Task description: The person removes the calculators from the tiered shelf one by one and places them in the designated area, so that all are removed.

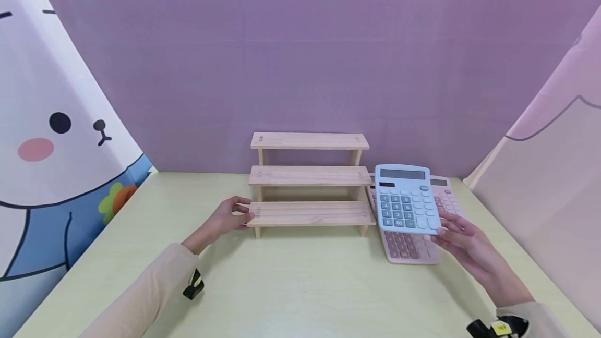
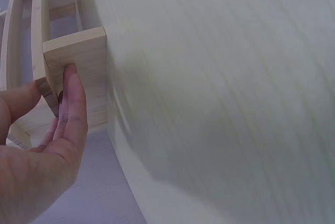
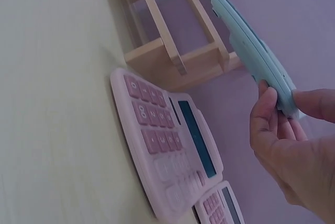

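Note:
A three-step wooden display shelf (image 1: 310, 214) stands on the table against the purple backdrop. My left hand (image 1: 227, 218) grips the left end of its lowest step; in the left wrist view the thumb is at the board's edge and the fingers (image 2: 76, 103) lie along its underside and side support. My right hand (image 1: 469, 249) pinches a light blue calculator (image 1: 406, 200) by its lower right corner, raised and tilted in front of the shelf's right side. Beneath it, a pink calculator (image 3: 157, 145) lies on the table, partly covered in the head view.
A second pink calculator (image 3: 217, 211) lies beside the first, on the right. Behind the shelf hangs a purple cloth (image 1: 300, 56). Printed cloths border the table (image 1: 300, 291) on the left and right.

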{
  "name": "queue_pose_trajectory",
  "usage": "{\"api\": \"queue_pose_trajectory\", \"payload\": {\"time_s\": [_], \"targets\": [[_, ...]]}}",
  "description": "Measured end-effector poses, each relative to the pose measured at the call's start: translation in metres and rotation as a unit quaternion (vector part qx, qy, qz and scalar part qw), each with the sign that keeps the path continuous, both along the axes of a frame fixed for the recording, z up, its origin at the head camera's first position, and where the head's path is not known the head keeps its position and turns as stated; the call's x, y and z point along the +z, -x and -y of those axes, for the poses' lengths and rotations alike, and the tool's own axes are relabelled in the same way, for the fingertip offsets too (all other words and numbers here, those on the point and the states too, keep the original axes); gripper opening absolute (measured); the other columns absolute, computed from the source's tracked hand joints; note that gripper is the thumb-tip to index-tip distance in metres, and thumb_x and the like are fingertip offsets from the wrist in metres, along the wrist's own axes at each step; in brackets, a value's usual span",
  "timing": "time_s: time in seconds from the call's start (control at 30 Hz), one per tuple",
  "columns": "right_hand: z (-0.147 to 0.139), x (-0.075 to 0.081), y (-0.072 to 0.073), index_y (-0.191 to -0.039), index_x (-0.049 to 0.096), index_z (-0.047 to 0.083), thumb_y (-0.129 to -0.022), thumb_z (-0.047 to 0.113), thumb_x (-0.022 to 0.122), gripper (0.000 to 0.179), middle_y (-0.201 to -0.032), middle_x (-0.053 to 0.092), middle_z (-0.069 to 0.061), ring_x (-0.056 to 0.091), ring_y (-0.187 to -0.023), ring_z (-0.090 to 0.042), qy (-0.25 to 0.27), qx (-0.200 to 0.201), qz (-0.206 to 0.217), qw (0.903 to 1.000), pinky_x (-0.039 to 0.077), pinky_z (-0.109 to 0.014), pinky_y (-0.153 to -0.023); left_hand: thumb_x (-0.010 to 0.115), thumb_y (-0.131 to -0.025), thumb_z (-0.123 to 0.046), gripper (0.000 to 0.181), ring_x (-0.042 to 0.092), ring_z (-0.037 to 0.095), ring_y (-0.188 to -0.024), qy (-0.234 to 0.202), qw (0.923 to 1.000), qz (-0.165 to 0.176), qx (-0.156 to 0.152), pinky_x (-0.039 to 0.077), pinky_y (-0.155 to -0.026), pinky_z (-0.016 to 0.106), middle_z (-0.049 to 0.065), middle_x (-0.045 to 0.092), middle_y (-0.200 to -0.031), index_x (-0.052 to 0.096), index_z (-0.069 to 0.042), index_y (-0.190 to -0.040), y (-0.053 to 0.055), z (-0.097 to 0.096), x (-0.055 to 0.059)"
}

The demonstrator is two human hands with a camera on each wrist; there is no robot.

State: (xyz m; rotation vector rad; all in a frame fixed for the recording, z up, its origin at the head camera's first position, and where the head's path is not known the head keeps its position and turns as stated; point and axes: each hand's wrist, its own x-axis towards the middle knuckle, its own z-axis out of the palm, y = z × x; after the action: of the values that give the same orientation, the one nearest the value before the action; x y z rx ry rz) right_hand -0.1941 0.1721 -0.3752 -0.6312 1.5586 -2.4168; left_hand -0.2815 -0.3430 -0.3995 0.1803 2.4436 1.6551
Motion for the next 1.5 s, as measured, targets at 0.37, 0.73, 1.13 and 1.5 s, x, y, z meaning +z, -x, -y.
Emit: {"api": "queue_pose_trajectory", "payload": {"time_s": [0.37,0.73,1.13,1.5], "targets": [[-0.022,0.003,-0.006,-0.123,0.048,0.004,-0.091,-0.017,0.021,0.047,-0.115,0.06,-0.01,0.06,-0.102,-0.019,0.028,0.038,0.012,0.9988,0.052,-0.028,-0.09,0.059,-0.087,-0.006,0.044,0.061,0.019,-0.085,0.004,1.0,-0.002,0.001,0.059,-0.073,0.035,0.027,0.052,-0.113,0.041,0.007,-0.125,-0.001,-0.001,0.0],[-0.042,-0.006,-0.008,-0.125,0.049,0.005,-0.091,-0.017,0.02,0.049,-0.115,0.06,-0.01,0.06,-0.104,-0.018,0.021,0.048,0.026,0.9983,0.053,-0.028,-0.09,0.058,-0.087,-0.005,0.044,0.061,0.019,-0.085,-0.006,0.9999,-0.007,-0.008,0.058,-0.076,0.038,0.028,0.052,-0.112,0.04,0.009,-0.125,-0.001,0.0,0.001],[-0.068,-0.014,-0.009,-0.127,0.048,0.003,-0.09,-0.018,0.014,0.055,-0.12,0.059,-0.012,0.058,-0.108,-0.02,0.043,0.09,0.028,0.9946,0.052,-0.029,-0.092,0.059,-0.087,-0.005,0.044,0.062,0.018,-0.083,-0.006,1.0,-0.001,-0.001,0.058,-0.076,0.038,0.026,0.052,-0.111,0.041,0.008,-0.125,-0.003,-0.001,0.002],[-0.093,-0.023,-0.011,-0.128,0.049,0.003,-0.09,-0.018,0.011,0.058,-0.121,0.057,-0.014,0.056,-0.111,-0.021,0.056,0.119,0.047,0.9902,0.049,-0.031,-0.096,0.058,-0.087,-0.004,0.044,0.061,0.016,-0.082,-0.012,0.9999,-0.006,-0.005,0.059,-0.075,0.036,0.026,0.053,-0.11,0.04,0.009,-0.125,-0.006,-0.001,0.002]]}}
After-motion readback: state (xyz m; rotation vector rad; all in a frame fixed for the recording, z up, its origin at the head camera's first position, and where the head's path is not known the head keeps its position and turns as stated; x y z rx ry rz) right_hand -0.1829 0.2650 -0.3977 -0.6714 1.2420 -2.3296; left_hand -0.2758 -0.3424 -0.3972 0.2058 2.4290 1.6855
